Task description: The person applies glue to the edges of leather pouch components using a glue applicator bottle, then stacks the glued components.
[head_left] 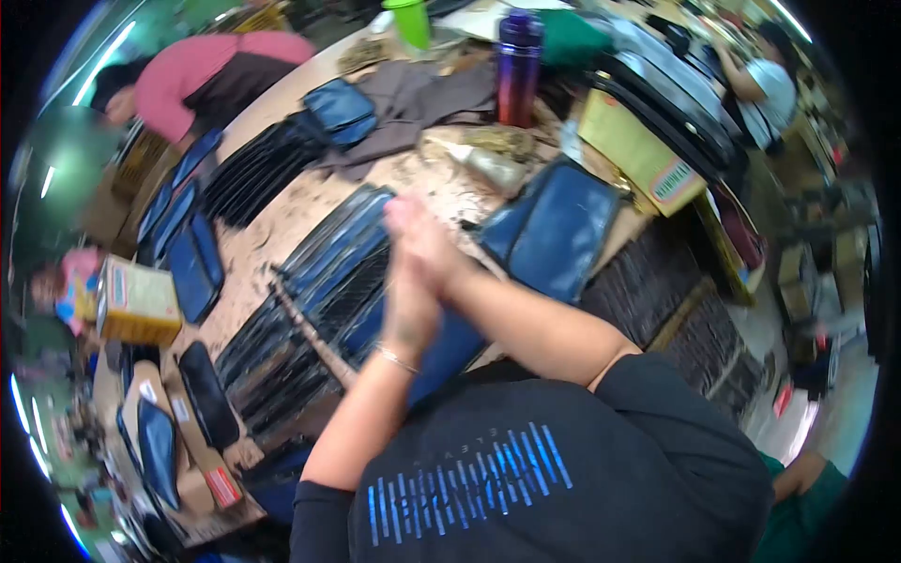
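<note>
My left hand, with a bracelet at its wrist, and my right hand meet palm against palm above the worktable. Motion blurs their fingers, which look stretched out flat; no object shows between them. Beneath and left of them lie overlapping dark blue and black strips. Right of my right hand, blue pouch-like pieces rest on the table. A bottle or tube lies beyond my hands, near a crumpled bag.
A purple-red bottle and green cup stand at the back. A yellow box is right; another tin-like box is left. One person in pink bends over, upper left; another person is upper right.
</note>
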Motion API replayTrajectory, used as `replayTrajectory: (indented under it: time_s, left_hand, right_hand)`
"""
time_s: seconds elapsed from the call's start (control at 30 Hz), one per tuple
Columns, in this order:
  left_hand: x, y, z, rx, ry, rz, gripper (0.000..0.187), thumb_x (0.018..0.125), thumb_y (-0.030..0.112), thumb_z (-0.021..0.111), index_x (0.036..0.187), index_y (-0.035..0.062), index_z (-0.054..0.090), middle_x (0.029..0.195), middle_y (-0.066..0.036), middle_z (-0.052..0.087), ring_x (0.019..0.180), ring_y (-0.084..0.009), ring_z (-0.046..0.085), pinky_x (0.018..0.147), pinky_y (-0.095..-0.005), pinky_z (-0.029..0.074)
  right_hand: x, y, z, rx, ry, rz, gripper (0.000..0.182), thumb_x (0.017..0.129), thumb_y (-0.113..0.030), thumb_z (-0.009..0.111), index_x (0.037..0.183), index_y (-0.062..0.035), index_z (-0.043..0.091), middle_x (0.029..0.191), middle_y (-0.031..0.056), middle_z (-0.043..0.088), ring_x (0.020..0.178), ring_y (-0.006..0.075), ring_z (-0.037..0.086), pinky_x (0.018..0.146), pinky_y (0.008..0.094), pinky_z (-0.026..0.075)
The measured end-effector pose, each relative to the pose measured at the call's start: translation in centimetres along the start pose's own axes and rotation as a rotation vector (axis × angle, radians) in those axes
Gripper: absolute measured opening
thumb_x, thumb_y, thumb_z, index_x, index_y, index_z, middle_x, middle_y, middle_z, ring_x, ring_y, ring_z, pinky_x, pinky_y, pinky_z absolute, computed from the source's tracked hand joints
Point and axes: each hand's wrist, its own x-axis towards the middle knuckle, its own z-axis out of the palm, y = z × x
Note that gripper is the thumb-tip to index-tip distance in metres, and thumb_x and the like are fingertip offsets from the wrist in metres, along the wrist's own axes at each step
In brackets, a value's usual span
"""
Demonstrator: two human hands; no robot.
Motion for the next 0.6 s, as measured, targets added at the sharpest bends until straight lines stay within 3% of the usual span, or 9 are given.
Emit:
replayTrajectory:
  time_s: [0.07,0.1,0.17,0.2,0.23,0.33,0.4,0.47,0.6]
  left_hand:
    - [2.2,0.8,-2.2,-0.282,0.266,-0.265,0.062,0.09,0.042,0.023,0.132,-0.0024,0.014,0.138,-0.014,0.016,0.129,-0.0217,0.011,0.104,-0.0318,0.006]
    - [1.8,-1.6,-5.6,-0.128,0.13,-0.123,0.06,0.09,0.04,0.023,0.132,-0.0018,0.015,0.138,-0.013,0.018,0.128,-0.0208,0.013,0.104,-0.0317,0.007]
    - [1.5,-1.8,-5.1,0.038,0.071,-0.09,0.056,0.091,0.037,0.024,0.132,0.0001,0.014,0.137,-0.013,0.02,0.126,-0.0208,0.019,0.104,-0.0315,0.011]
    - [1.6,-1.3,-2.6,-0.32,0.246,-0.13,0.051,0.092,0.029,0.024,0.13,-0.0043,0.018,0.136,-0.015,0.019,0.126,-0.0205,0.02,0.102,-0.0302,0.017]
    - [1.1,0.1,-0.6,-0.26,0.193,-0.158,0.054,0.092,0.033,0.024,0.132,-0.002,0.014,0.137,-0.013,0.018,0.126,-0.0213,0.02,0.102,-0.0307,0.017]
    - [-2.1,1.5,2.9,0.03,-0.097,-0.05,0.049,0.09,0.033,0.029,0.126,0.0002,0.023,0.137,-0.014,0.019,0.126,-0.0235,0.019,0.102,-0.0338,0.016]
    - [-3.4,1.9,3.6,0.503,-0.575,0.235,0.038,0.088,0.026,0.038,0.113,0.0,0.049,0.136,-0.019,0.021,0.128,-0.0265,0.016,0.102,-0.039,0.014]
    - [-3.7,2.7,2.6,0.489,-0.582,0.067,0.02,0.085,0.017,0.044,0.081,0.0016,0.058,0.127,-0.019,0.037,0.117,-0.0299,0.038,0.096,-0.0418,0.027]
    - [-3.6,4.8,-2.7,0.492,0.166,0.233,0.023,0.088,0.011,0.039,0.069,0.0009,0.046,0.103,-0.014,0.049,0.087,-0.0214,0.056,0.081,-0.0327,0.043]
  right_hand:
    - [-3.9,0.7,3.1,-0.004,-0.162,-0.222,0.06,0.091,-0.035,0.027,0.132,0.0028,0.004,0.14,0.0147,0.006,0.13,0.0215,0.0,0.104,0.0307,0.004]
    - [-5.2,0.4,3.5,-0.298,-0.247,-0.315,0.066,0.09,-0.036,0.031,0.132,0.002,-0.004,0.14,0.0143,-0.002,0.129,0.0216,-0.005,0.104,0.0303,0.002]
    - [-3.7,1.4,2.8,-0.152,-0.197,-0.193,0.07,0.089,-0.038,0.034,0.132,0.002,-0.004,0.14,0.0157,-0.002,0.129,0.0221,-0.006,0.104,0.0303,0.002]
    - [-2.8,1.6,2.3,0.004,-0.174,-0.066,0.073,0.088,-0.04,0.037,0.132,0.002,-0.005,0.139,0.0171,-0.003,0.129,0.0226,-0.006,0.103,0.0303,0.002]
    - [-1.9,-0.3,1.8,-0.108,-0.101,-0.029,0.088,0.082,-0.046,0.046,0.129,0.0093,-0.003,0.135,0.027,0.01,0.128,0.028,0.008,0.103,0.0322,0.009]
    - [2.6,-3.3,-1.3,0.189,0.015,0.179,0.065,0.082,-0.039,0.05,0.128,-0.0002,0.025,0.123,0.018,0.04,0.111,0.0248,0.043,0.09,0.0319,0.034]
    - [4.6,-3.8,-3.2,0.04,0.15,-0.154,0.045,0.083,-0.025,0.052,0.119,-0.0028,0.038,0.105,0.0119,0.053,0.094,0.0189,0.053,0.077,0.025,0.041]
    - [3.3,-6.3,-5.0,-0.041,0.191,-0.25,0.03,0.081,-0.015,0.054,0.107,-0.0029,0.048,0.089,0.0067,0.058,0.081,0.0139,0.056,0.07,0.0205,0.042]
    - [-1.8,-7.3,-14.4,-0.816,0.545,-0.42,0.032,0.074,-0.023,0.064,0.095,-0.0014,0.056,0.079,0.005,0.058,0.073,0.0113,0.054,0.065,0.0241,0.044]
